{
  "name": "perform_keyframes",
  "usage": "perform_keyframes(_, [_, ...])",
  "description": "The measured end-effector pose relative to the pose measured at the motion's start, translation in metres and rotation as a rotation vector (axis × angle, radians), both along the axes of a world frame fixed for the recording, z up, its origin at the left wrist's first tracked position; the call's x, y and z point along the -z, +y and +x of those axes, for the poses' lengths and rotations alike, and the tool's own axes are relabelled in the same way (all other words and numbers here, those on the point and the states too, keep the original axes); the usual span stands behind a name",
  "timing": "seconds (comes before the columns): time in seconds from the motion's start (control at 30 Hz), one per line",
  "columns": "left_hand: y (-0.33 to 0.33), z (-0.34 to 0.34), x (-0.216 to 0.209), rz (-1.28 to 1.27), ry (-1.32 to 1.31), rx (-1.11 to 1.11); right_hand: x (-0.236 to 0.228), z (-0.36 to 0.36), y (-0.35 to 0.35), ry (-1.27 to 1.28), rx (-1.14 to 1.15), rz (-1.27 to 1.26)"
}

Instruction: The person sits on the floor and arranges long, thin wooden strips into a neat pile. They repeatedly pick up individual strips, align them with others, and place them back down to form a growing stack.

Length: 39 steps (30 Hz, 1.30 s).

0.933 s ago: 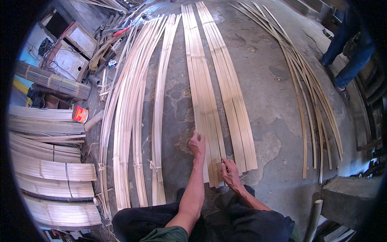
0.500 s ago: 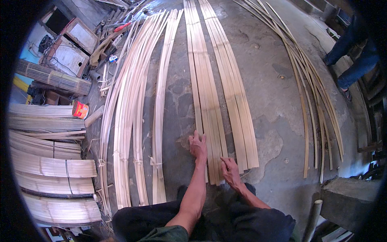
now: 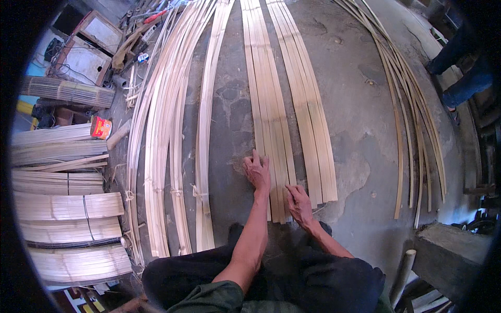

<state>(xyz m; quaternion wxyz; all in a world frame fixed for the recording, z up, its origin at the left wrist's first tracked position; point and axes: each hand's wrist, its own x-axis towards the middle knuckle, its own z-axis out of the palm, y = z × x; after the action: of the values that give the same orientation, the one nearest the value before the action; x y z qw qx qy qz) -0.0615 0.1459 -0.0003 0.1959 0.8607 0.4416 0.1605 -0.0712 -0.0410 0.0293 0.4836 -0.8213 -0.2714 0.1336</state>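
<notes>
Where two strip rows (image 3: 267, 109) lie, the left hand (image 3: 257, 173), fingers apart, and right hand (image 3: 300, 204), closure unclear, flank one.

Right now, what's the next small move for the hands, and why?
I'd probably squeeze the pale strips between them gently together: the left hand is at their left edge, the right hand at their right, and thin dark lines show between the strips.
</notes>
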Motion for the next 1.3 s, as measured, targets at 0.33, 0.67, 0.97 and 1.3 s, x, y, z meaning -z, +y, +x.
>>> perform_keyframes(0.33, [0.001,0.002,0.007,-0.017,0.004,-0.027,0.01,-0.006,0.002,-0.279,-0.087,-0.075])
perform_keyframes(0.67, [0.012,0.016,-0.015,-0.21,-0.299,-0.093,-0.006,-0.004,0.0,-0.263,-0.044,-0.01])
perform_keyframes(0.97, [-0.046,0.048,-0.035,-0.354,-0.505,-0.073,-0.032,-0.009,0.005,0.385,0.047,0.173])
perform_keyframes(1.3, [-0.079,0.068,-0.044,-0.431,-0.551,0.041,-0.031,0.004,-0.017,0.193,0.157,0.078])
